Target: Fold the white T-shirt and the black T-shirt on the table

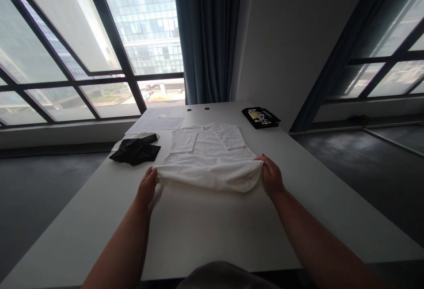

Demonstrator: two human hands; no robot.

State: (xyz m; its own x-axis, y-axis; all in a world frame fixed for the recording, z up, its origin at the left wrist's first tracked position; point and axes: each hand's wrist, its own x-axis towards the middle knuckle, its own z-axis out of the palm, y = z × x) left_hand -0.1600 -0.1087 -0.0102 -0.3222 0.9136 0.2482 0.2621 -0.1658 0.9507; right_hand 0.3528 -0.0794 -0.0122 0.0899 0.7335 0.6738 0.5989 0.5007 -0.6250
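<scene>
A white T-shirt [212,150] lies on the white table, its two sleeves folded inward over the body at the far end. Its near edge is lifted off the tabletop and sags between my hands. My left hand [147,185] grips the left corner of that edge, fingers closed on the cloth. At the right corner, my right hand [271,176] pinches the fabric with the thumb on top. The underside of the raised part is hidden from me.
Dark folded cloth [135,149] rests with some white cloth at the table's left edge. Paper sheets [159,120] lie behind it. A black printed garment [261,117] is at the far right. The table [212,236] reaches a blue curtain [208,37] and windows.
</scene>
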